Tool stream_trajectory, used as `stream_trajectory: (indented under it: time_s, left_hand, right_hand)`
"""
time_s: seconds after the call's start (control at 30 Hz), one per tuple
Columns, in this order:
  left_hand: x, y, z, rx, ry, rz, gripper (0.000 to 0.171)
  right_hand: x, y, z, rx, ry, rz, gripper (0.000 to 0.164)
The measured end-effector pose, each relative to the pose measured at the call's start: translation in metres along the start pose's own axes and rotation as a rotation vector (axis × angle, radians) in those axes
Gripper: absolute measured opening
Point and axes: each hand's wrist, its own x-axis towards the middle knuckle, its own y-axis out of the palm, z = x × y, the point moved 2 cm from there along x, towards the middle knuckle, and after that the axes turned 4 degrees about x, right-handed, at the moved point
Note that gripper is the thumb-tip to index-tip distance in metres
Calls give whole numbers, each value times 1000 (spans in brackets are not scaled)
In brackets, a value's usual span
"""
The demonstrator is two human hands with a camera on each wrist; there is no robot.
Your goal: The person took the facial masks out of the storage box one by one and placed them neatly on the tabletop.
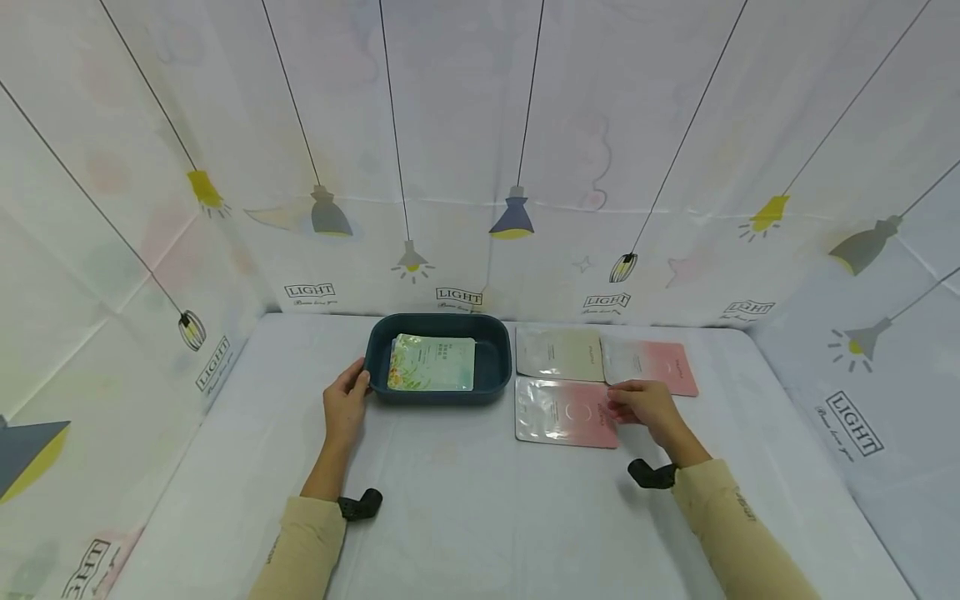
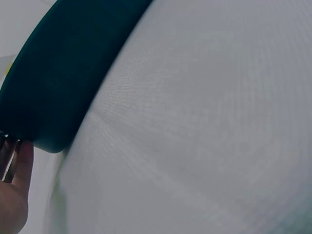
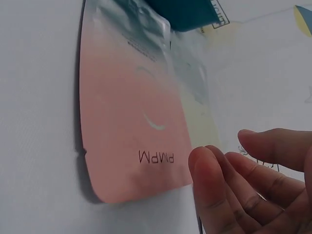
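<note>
My left hand (image 1: 347, 400) is at the left end of a dark teal tray (image 1: 437, 398), with fingers touching its outer wall. The left wrist view shows straight fingers (image 2: 23, 163) against the tray's end. Inside the tray lies a green floral sachet (image 1: 432, 363). My right hand (image 1: 651, 408) is at the right edge of a flat pink-and-silver sachet (image 1: 566, 412) marked PMPM, fingertips over its upper right corner. In the right wrist view, loosely bent fingers (image 3: 207, 168) are beside the sachet's edge, with nothing seen between them.
Behind the near pink sachet lie a beige sachet (image 1: 558, 353) and another pink one (image 1: 652, 367), right of the tray. All rest on a white-covered table (image 1: 450, 517). A lamp-printed cloth (image 1: 465, 125) hangs at the back and sides.
</note>
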Motion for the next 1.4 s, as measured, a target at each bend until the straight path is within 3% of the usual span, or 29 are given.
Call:
stream_trajectory:
  time_s: [0.33, 0.8, 1.2, 1.4]
  left_hand:
    - [-2, 0, 2, 10, 5, -7, 39]
    - [-1, 0, 1, -9, -5, 7, 41]
    - [-5, 0, -4, 0, -4, 17, 40]
    - [-2, -1, -1, 5, 2, -1, 39]
  right_hand:
    - [6, 21, 27, -57, -28, 29, 42]
    - [24, 54, 81, -40, -63, 129, 37]
    - [32, 93, 126, -93, -52, 169, 33]
    - [36, 118, 140, -157, -92, 206, 33]
